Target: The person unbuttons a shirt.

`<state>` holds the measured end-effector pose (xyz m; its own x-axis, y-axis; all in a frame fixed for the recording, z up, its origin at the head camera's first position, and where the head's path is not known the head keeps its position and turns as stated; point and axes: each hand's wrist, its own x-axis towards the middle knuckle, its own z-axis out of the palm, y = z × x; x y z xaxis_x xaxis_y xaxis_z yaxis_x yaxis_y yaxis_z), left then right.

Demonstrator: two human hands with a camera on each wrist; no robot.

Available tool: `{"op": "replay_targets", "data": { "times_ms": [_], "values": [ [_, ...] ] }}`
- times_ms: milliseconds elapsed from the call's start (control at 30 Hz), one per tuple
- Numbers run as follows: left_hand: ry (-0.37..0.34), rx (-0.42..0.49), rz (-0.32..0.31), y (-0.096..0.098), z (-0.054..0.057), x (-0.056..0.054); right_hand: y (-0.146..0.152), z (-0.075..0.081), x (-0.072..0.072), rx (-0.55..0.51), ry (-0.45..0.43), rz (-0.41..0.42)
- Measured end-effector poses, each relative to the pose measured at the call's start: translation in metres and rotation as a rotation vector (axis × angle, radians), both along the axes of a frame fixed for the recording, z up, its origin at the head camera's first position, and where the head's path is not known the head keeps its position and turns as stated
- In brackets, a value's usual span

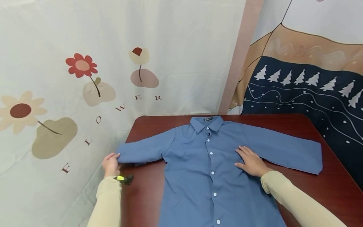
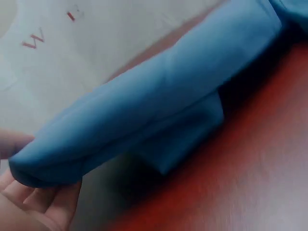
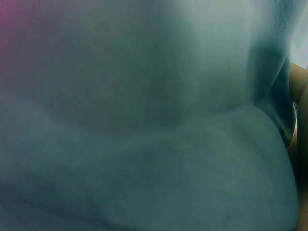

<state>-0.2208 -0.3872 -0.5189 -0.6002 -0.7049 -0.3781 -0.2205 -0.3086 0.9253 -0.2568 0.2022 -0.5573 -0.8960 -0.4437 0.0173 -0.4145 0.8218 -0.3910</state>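
A blue button-up shirt lies front up on the table, collar at the far edge and its row of white buttons running toward me. My left hand grips the folded end of the sleeve on the left. In the left wrist view that sleeve stretches up to the right from the fingers, a flap of cloth hanging beneath it. My right hand rests on the shirt's chest with fingers spread. The other sleeve lies out to the right. Blurred blue cloth fills most of the right wrist view.
The dark red wooden table has rounded far corners. A white curtain printed with flowers hangs along the left and back. To the right hangs a navy cloth with white trees. A dark wrist device is at my left wrist.
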Motion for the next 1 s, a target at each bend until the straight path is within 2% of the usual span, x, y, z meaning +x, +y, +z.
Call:
{"op": "replay_targets", "data": {
  "times_ms": [100, 233, 300, 367, 467, 500, 567, 633, 700, 767, 867, 1000],
  "values": [
    [-0.055, -0.120, -0.038, -0.001, -0.012, 0.004, 0.001, 0.002, 0.000, -0.005, 0.003, -0.004],
    [-0.124, -0.225, -0.105, 0.000, -0.018, 0.011, 0.003, 0.003, 0.000, -0.011, 0.007, -0.002],
    [-0.184, -0.301, -0.135, 0.000, -0.019, 0.014, 0.003, 0.002, 0.000, -0.007, 0.007, 0.001],
    [-0.258, -0.451, -0.168, 0.001, -0.020, 0.015, 0.003, 0.002, 0.000, -0.006, 0.007, 0.004],
    [-0.340, -0.767, -0.220, 0.006, -0.021, 0.012, 0.004, 0.001, -0.001, -0.005, 0.007, 0.002],
    [-0.338, -0.878, -0.242, 0.009, -0.022, 0.010, 0.004, 0.001, -0.001, -0.005, 0.007, -0.001],
    [-0.277, -1.073, -0.312, 0.017, -0.024, 0.003, 0.005, 0.000, -0.001, -0.004, 0.009, -0.005],
    [-0.192, -1.220, -0.427, 0.025, -0.028, -0.003, 0.005, 0.000, -0.001, -0.005, 0.012, -0.008],
    [-0.137, -1.326, -0.567, 0.032, -0.033, -0.009, 0.004, -0.001, -0.001, -0.006, 0.012, -0.011],
    [-0.129, -1.385, -0.694, 0.038, -0.038, -0.010, 0.003, -0.002, -0.001, -0.004, 0.011, -0.009],
    [-0.186, -1.393, -0.836, 0.041, -0.046, -0.009, 0.002, -0.003, 0.000, -0.005, 0.009, -0.005],
    [-0.282, -1.343, -0.927, 0.036, -0.053, -0.004, 0.001, -0.003, 0.000, -0.010, 0.007, 0.002]
  ]
}}
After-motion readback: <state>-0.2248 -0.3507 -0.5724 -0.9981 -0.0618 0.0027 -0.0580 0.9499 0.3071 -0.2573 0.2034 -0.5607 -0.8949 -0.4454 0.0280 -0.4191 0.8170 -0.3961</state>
